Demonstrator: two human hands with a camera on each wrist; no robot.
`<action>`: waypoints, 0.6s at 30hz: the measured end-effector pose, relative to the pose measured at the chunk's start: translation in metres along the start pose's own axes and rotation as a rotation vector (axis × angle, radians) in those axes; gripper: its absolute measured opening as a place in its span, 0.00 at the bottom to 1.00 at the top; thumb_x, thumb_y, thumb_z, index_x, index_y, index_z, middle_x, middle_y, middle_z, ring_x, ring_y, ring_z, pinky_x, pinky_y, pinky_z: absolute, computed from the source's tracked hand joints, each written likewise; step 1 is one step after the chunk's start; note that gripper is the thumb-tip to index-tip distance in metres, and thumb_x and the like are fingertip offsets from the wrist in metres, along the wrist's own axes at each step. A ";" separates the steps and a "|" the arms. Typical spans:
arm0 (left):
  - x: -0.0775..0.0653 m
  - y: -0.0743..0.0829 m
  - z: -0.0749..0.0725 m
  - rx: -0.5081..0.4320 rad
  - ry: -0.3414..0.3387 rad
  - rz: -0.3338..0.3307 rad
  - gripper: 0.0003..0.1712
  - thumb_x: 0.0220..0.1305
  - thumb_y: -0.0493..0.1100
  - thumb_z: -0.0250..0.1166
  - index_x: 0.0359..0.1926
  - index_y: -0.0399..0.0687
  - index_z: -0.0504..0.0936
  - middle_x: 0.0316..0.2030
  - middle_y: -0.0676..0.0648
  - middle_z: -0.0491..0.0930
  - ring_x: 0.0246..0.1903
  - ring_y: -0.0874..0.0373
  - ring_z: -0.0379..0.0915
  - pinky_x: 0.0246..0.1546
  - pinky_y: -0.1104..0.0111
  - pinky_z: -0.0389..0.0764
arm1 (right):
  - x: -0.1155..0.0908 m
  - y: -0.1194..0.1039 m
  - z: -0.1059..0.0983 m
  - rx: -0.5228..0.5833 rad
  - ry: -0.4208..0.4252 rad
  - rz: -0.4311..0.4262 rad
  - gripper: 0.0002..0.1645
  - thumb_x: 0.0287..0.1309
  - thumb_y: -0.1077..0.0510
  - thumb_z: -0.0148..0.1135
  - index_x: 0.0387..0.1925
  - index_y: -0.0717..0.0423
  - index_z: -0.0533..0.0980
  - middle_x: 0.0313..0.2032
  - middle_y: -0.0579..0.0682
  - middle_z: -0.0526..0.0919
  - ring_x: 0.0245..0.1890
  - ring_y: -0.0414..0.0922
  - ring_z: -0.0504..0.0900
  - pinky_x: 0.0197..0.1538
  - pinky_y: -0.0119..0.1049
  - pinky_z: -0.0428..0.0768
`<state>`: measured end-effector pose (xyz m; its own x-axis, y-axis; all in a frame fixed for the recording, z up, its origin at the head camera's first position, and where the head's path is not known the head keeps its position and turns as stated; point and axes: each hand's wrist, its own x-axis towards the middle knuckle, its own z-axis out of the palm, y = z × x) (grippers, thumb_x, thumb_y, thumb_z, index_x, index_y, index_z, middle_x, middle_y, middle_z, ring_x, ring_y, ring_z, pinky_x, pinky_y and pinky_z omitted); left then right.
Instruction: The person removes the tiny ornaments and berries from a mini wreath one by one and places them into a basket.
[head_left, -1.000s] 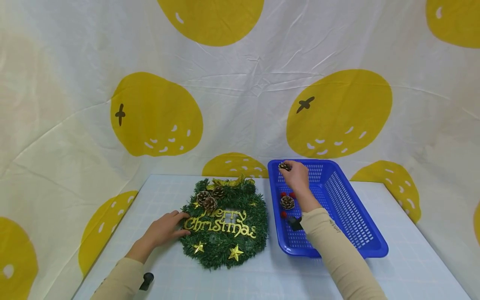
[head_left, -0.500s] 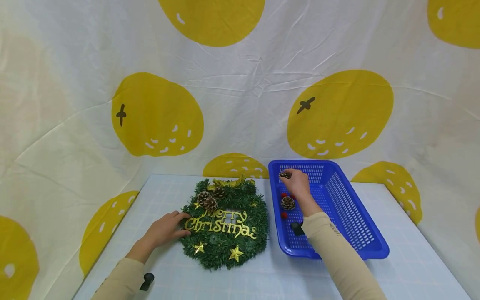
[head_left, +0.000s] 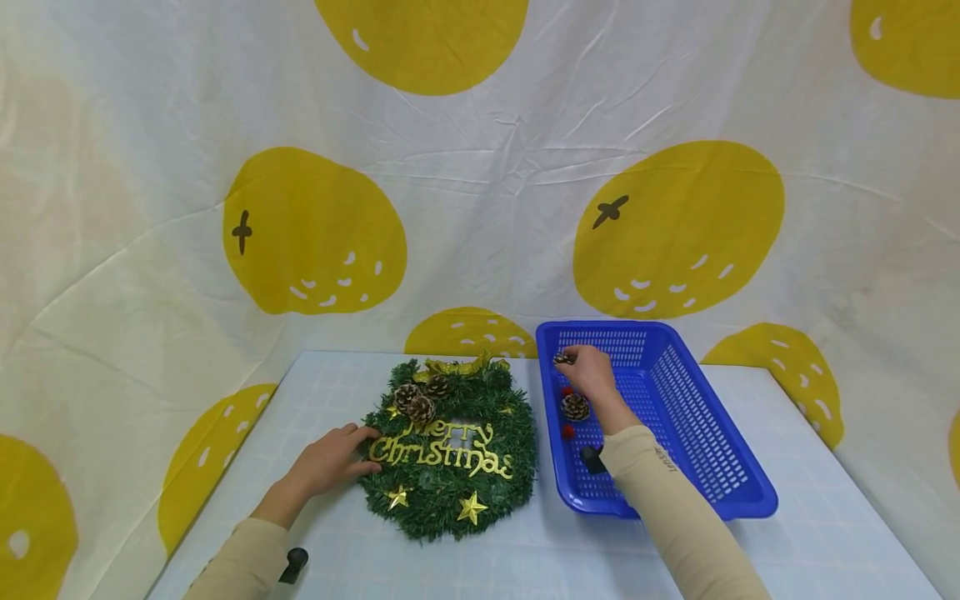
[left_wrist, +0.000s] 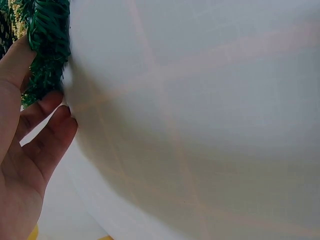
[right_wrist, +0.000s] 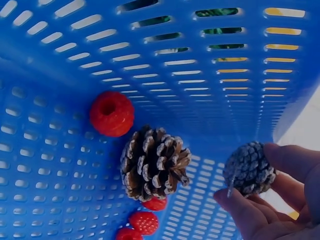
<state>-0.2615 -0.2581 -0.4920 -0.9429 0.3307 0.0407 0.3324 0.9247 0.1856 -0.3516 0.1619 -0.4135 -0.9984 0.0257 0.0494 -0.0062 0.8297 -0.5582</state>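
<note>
A green Christmas wreath point(head_left: 442, 483) with gold "Merry Christmas" lettering lies on the table. My left hand point(head_left: 330, 458) holds its left edge. In the left wrist view the thumb lies against the greenery point(left_wrist: 47, 35), and the fingertips point(left_wrist: 62, 120) are at its edge. Inside the blue basket, my right hand point(head_left: 590, 372) pinches a small pine cone point(right_wrist: 249, 167) between thumb and fingers, above the basket's floor. A larger pine cone point(right_wrist: 152, 165) and several red berry-like ornaments, one a red ball point(right_wrist: 112, 114), lie in the basket beneath it.
The blue basket point(head_left: 720, 425) stands right of the wreath, its slotted walls rising around the right hand. Pine cones point(head_left: 421, 408), gold stars point(head_left: 472, 506) and a gold ribbon point(head_left: 457, 365) decorate the wreath. A patterned cloth point(head_left: 495, 250) hangs behind the table.
My right hand has moved down and slightly nearer inside the basket, still pinching the small pine cone. The left hand and the wreath stay where they were.
</note>
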 end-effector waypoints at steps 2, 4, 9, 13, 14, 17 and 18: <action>0.000 -0.001 0.001 0.004 0.000 0.001 0.31 0.49 0.65 0.64 0.52 0.60 0.74 0.40 0.53 0.74 0.39 0.55 0.74 0.32 0.59 0.77 | -0.001 0.001 0.001 -0.013 -0.023 0.001 0.25 0.58 0.54 0.59 0.56 0.60 0.72 0.51 0.61 0.78 0.53 0.59 0.74 0.54 0.52 0.72; 0.000 -0.001 0.001 0.003 -0.001 0.005 0.31 0.49 0.65 0.64 0.52 0.60 0.74 0.40 0.53 0.74 0.39 0.56 0.73 0.32 0.59 0.76 | -0.002 0.002 0.001 -0.023 -0.043 -0.006 0.25 0.59 0.54 0.59 0.56 0.61 0.72 0.51 0.61 0.78 0.53 0.60 0.74 0.55 0.52 0.71; 0.000 0.000 0.000 0.004 0.001 0.009 0.31 0.50 0.65 0.64 0.52 0.59 0.74 0.41 0.53 0.75 0.40 0.55 0.74 0.33 0.58 0.77 | -0.003 0.003 0.001 -0.032 -0.077 -0.004 0.25 0.59 0.54 0.59 0.56 0.61 0.73 0.52 0.61 0.77 0.54 0.60 0.72 0.55 0.52 0.71; 0.000 0.000 0.000 0.003 0.002 0.011 0.31 0.50 0.65 0.64 0.52 0.59 0.74 0.41 0.53 0.75 0.39 0.55 0.73 0.33 0.58 0.77 | -0.003 0.003 0.001 -0.046 -0.088 0.004 0.26 0.58 0.52 0.59 0.57 0.61 0.72 0.54 0.62 0.75 0.55 0.61 0.71 0.54 0.52 0.72; 0.000 0.000 0.000 0.004 0.002 0.011 0.31 0.50 0.65 0.64 0.53 0.59 0.74 0.41 0.53 0.75 0.39 0.55 0.73 0.33 0.59 0.76 | -0.002 0.003 0.001 -0.051 -0.089 0.001 0.26 0.59 0.52 0.59 0.57 0.61 0.72 0.54 0.62 0.75 0.55 0.61 0.71 0.54 0.52 0.72; -0.001 -0.001 0.001 0.006 0.005 0.016 0.31 0.50 0.65 0.64 0.52 0.59 0.74 0.40 0.53 0.75 0.39 0.55 0.73 0.32 0.59 0.76 | -0.003 0.003 0.001 -0.055 -0.091 -0.008 0.26 0.58 0.52 0.59 0.56 0.61 0.73 0.54 0.62 0.76 0.54 0.61 0.72 0.53 0.51 0.73; -0.001 -0.001 0.001 0.005 0.004 0.015 0.31 0.49 0.65 0.64 0.52 0.59 0.74 0.40 0.53 0.75 0.39 0.55 0.73 0.32 0.59 0.76 | -0.003 0.002 0.001 -0.059 -0.092 -0.013 0.27 0.58 0.52 0.59 0.56 0.61 0.73 0.54 0.62 0.76 0.53 0.61 0.72 0.53 0.51 0.73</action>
<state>-0.2611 -0.2590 -0.4931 -0.9379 0.3435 0.0478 0.3463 0.9207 0.1802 -0.3490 0.1634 -0.4158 -0.9992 -0.0343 -0.0221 -0.0183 0.8609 -0.5085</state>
